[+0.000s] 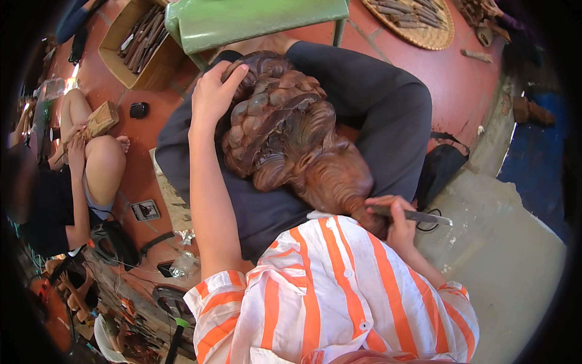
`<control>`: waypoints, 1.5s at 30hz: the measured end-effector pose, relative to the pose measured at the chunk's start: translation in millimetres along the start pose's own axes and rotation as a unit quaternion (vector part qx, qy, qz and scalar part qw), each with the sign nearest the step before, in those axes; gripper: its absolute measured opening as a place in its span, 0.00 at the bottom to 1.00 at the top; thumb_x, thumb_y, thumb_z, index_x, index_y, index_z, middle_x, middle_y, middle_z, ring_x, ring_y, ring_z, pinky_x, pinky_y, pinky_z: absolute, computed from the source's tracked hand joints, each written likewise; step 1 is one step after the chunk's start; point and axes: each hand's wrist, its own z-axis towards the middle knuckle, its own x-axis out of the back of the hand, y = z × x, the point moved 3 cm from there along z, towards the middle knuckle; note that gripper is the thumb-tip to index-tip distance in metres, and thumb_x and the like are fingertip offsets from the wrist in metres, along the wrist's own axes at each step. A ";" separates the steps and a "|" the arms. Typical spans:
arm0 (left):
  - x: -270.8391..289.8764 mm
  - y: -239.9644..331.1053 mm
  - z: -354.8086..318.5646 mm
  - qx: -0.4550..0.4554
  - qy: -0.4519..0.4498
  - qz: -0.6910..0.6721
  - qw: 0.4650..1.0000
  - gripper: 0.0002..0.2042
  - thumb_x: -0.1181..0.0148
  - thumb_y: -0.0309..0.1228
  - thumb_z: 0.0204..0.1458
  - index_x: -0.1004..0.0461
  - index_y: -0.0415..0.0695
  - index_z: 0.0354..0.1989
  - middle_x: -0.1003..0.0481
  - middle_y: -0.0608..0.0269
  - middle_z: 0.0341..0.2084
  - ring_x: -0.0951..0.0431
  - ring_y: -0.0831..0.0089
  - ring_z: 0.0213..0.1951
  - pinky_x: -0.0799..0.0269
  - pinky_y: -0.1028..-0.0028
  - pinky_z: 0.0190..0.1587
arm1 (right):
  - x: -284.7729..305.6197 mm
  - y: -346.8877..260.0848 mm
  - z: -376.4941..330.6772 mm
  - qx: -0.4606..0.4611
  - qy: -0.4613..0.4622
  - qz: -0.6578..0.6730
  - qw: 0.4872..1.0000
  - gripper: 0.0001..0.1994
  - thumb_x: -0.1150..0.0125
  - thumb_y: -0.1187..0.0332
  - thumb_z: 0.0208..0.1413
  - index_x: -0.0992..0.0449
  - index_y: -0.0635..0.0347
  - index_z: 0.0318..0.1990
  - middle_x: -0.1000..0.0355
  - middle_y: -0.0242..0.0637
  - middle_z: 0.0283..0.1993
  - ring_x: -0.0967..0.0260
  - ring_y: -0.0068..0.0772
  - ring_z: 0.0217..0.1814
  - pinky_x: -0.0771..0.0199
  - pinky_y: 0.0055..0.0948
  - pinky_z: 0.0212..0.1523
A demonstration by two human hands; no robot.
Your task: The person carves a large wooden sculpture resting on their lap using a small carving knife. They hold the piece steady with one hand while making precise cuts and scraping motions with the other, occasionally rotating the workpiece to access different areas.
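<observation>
A dark reddish-brown wood carving (276, 130) lies across my lap, its surface cut into rounded scales, swirls and fine flowing lines. My left hand (213, 91) grips its far left end, the thumb on top and the fingers partly hidden against the wood. Near the carving's narrow end by my shirt, my right hand (397, 227) is closed on a slim metal carving chisel (427, 217). One end of the chisel sticks out to the right of the hand; the other is by the wood, where contact is hard to tell.
A green stool (254, 24) stands just ahead. Beyond it are a cardboard box (154, 70) of long tools and a round woven tray (445, 36) of more tools. Another person sits at left with a wooden mallet (103, 118). A phone (145, 210) lies on the tiles.
</observation>
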 end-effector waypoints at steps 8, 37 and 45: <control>-2.1 -4.1 3.4 -0.041 0.038 0.015 0.998 0.20 0.41 0.48 0.53 0.22 0.39 0.33 0.27 0.51 0.17 0.24 0.55 0.24 0.31 0.66 0.30 | 14.9 -28.5 59.2 0.070 0.081 0.007 0.994 0.19 0.58 0.64 0.64 0.33 0.73 0.51 0.29 0.39 0.32 0.31 0.24 0.35 0.32 0.20 0.38; -92.6 206.3 -139.7 -0.501 -0.053 -0.167 0.848 0.10 0.41 0.32 0.40 0.29 0.42 0.30 0.30 0.61 0.27 0.26 0.69 0.31 0.29 0.71 0.37 | -47.7 -57.7 104.7 0.230 -0.011 -0.207 0.951 0.11 0.39 0.82 0.46 0.31 0.65 0.38 0.29 0.39 0.33 0.33 0.32 0.25 0.29 0.26 0.29; -115.4 200.9 -120.7 -0.479 0.043 -0.163 0.861 0.07 0.44 0.33 0.34 0.32 0.46 0.21 0.38 0.69 0.18 0.31 0.74 0.23 0.37 0.75 0.26 | -79.6 -67.1 150.1 0.274 -0.008 -0.172 0.946 0.09 0.33 0.82 0.42 0.24 0.69 0.33 0.27 0.42 0.30 0.26 0.33 0.35 0.28 0.25 0.35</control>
